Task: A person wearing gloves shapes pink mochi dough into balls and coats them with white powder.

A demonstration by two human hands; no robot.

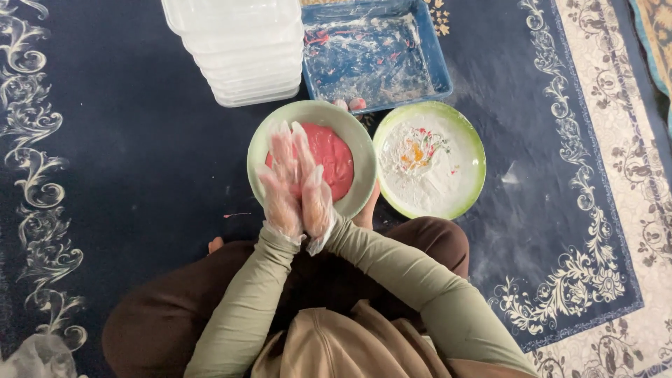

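My left hand (278,183) and my right hand (316,199) wear thin clear plastic gloves and are pressed flat together, palm to palm, fingers straight. They hover over the near left side of a pale green bowl (255,150) that holds a flat mass of pink-red dough (336,159). Whether anything lies between the palms is hidden.
A green-rimmed plate (477,162) dusted with white flour and coloured specks sits right of the bowl. Behind it lies a flour-smeared blue tray (439,59). A stack of clear plastic containers (241,52) stands at the back. All rest on a dark blue patterned carpet (126,140).
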